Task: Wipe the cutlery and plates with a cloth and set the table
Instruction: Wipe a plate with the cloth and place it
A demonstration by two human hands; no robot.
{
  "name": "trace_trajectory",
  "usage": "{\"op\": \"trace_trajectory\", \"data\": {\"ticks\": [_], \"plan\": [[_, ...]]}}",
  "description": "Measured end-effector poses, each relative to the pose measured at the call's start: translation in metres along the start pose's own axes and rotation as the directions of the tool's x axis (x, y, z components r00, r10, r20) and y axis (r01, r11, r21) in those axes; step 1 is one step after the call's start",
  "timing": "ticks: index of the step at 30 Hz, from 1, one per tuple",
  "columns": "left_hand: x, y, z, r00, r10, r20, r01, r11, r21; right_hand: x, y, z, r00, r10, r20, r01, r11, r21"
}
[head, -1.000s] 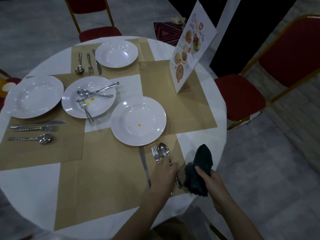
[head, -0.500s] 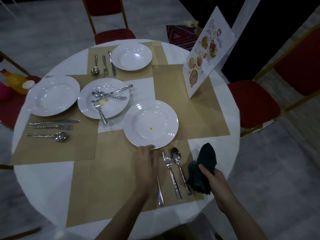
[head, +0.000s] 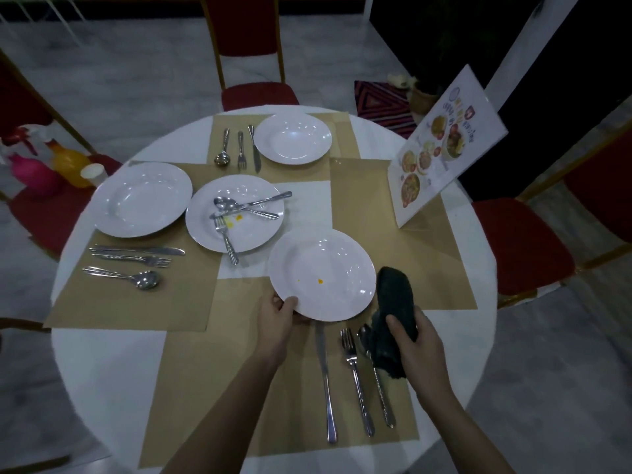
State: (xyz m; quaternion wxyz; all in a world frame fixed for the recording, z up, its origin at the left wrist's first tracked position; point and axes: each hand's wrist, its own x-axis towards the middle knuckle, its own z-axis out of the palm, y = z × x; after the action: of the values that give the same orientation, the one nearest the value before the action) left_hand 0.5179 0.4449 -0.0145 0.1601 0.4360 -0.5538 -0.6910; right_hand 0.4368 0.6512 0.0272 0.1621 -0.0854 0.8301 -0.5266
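Left hand [head: 278, 311] pinches the near rim of the stained plate [head: 321, 273], just beyond the knife [head: 325, 381]. Right hand [head: 415, 340] has a closed grip on the dark cloth [head: 393, 302], touching the plate's right edge. One-sided hold: pressing hard could tip it onto the cutlery.

A white menu card [head: 444, 148] stands propped at the far right of the round bench [head: 102, 364] — it shows photos of food dishes, a small red badge and a few lines of coloured lettering near its top. The lettering is too small and blurred to read — no other writing shows.
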Motion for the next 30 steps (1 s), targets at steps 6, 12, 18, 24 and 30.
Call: {"op": "trace_trajectory", "data": {"ticks": [6,12,18,24,30], "plan": [[-0.052,0.023,-0.015,0.998,0.036,0.047,-0.033,0.998,-0.057,0.035,-0.043,0.023,0.906,-0.407,0.116,0.407,0.764,-0.501],[-0.100,0.047,-0.016,0.992,0.092,0.082,-0.089,0.995,-0.039,0.059,-0.070,0.057,0.903,-0.286,0.320,0.428,0.557,-0.712],[-0.105,0.053,-0.034,0.995,0.094,-0.017,-0.096,0.984,-0.153,0.005,-0.091,0.077,0.611,-0.370,0.700,0.765,0.506,-0.399],[-0.125,0.035,-0.053,0.996,0.093,-0.008,-0.093,0.982,-0.166,0.037,-0.096,0.031,0.699,-0.371,0.611,0.715,0.389,-0.581],[-0.123,0.044,-0.037,0.984,0.149,0.093,-0.129,0.971,-0.200,0.005,-0.094,0.065,0.672,-0.375,0.639,0.719,0.537,-0.441]]}}
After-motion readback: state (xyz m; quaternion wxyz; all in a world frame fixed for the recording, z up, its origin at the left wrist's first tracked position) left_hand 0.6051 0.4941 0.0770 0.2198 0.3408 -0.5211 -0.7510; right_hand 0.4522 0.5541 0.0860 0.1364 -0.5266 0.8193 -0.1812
